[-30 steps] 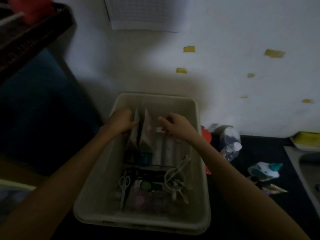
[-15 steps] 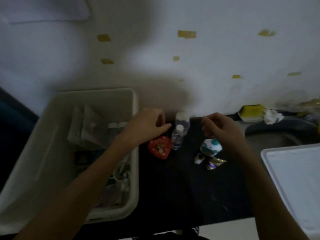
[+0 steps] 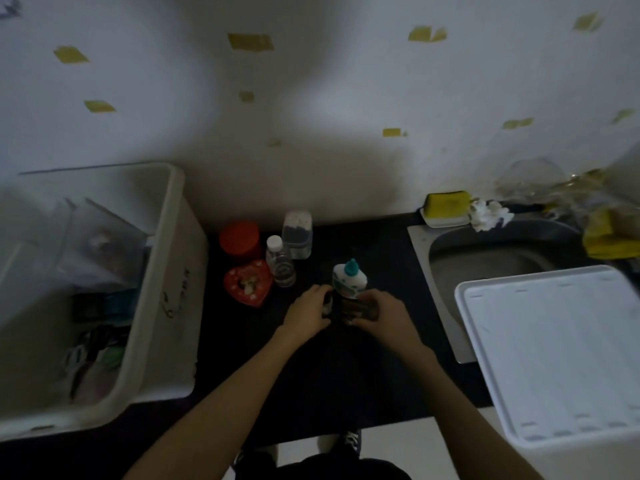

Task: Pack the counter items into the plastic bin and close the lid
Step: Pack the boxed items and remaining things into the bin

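Note:
The beige plastic bin (image 3: 162, 258) stands at the left of the dark counter, with scissors, papers and other small things inside. Its white lid (image 3: 554, 348) lies at the right, over the sink's edge. On the counter stand a red jar (image 3: 239, 239), a red heart-shaped box (image 3: 247, 284), a small clear bottle (image 3: 280, 263), a clear container (image 3: 297, 233) and a teal-capped glue bottle (image 3: 348, 277). Just in front of the glue bottle, my left hand (image 3: 306, 313) curls round a small white item (image 3: 327, 304). My right hand (image 3: 382, 315) grips a dark shiny packet (image 3: 356, 308).
A steel sink (image 3: 485, 265) is set into the counter on the right. Behind it lie a yellow sponge (image 3: 446, 204) in a dish, a crumpled white wad (image 3: 488, 214) and a yellow cloth (image 3: 609, 237). The wall runs along the counter's back.
Both hands left the bin and moved right to the counter items, then came down onto the small item and the shiny packet. The view swung right and the lid came into view.

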The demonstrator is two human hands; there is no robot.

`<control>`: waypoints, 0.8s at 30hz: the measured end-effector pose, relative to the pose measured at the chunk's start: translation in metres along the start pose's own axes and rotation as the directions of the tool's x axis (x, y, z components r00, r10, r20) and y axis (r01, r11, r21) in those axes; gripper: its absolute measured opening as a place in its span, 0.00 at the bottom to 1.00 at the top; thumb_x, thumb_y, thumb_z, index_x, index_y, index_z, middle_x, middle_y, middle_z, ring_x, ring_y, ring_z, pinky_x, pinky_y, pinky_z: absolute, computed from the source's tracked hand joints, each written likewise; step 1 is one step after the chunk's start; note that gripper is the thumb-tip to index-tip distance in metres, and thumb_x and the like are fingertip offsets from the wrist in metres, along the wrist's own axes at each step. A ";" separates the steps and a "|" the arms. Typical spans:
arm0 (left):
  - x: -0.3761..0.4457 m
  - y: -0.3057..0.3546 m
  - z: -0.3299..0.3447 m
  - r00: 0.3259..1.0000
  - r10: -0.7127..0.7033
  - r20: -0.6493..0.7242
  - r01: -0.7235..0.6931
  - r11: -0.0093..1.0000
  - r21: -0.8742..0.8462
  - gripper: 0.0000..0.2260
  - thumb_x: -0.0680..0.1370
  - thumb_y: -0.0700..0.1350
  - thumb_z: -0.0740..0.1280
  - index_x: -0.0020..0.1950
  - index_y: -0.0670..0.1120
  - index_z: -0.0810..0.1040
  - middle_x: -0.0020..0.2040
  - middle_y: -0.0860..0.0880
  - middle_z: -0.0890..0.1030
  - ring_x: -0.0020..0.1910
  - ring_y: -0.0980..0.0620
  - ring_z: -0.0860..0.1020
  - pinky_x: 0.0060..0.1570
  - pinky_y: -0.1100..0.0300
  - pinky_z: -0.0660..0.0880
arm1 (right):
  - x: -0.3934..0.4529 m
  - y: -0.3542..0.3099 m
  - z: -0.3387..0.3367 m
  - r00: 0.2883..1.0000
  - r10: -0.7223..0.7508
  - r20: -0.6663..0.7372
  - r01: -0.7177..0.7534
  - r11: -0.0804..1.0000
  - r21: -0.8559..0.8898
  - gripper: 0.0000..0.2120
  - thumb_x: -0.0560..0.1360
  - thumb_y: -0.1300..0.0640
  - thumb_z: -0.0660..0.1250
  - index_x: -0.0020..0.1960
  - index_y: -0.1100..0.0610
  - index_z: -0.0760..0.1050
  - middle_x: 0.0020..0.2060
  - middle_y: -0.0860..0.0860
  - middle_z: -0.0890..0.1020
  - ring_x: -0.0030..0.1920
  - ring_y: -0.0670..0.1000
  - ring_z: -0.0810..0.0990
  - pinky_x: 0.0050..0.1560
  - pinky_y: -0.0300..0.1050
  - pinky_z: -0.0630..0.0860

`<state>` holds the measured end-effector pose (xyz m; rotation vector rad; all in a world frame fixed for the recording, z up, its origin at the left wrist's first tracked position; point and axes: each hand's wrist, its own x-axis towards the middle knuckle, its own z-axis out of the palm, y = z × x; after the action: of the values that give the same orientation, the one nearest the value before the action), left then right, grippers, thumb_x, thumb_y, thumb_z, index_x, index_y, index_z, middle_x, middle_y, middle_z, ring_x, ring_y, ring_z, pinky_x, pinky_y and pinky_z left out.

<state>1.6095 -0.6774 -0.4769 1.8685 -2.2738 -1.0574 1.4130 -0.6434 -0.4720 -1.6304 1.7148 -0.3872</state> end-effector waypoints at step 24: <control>-0.096 0.005 -0.130 0.930 -0.008 -0.367 -0.123 0.935 -0.334 0.09 0.79 0.48 0.66 0.57 0.45 0.76 0.50 0.51 0.77 0.46 0.57 0.79 0.41 0.66 0.78 | 0.004 -0.133 -0.038 0.905 -0.368 -0.211 0.425 0.784 0.452 0.06 0.79 0.55 0.66 0.56 0.51 0.76 0.47 0.43 0.83 0.49 0.39 0.82 0.49 0.35 0.78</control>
<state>1.6868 -0.6564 -0.3364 1.6722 -1.7859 -0.9387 1.4856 -0.6771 -0.3587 -1.5875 1.1889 -1.0506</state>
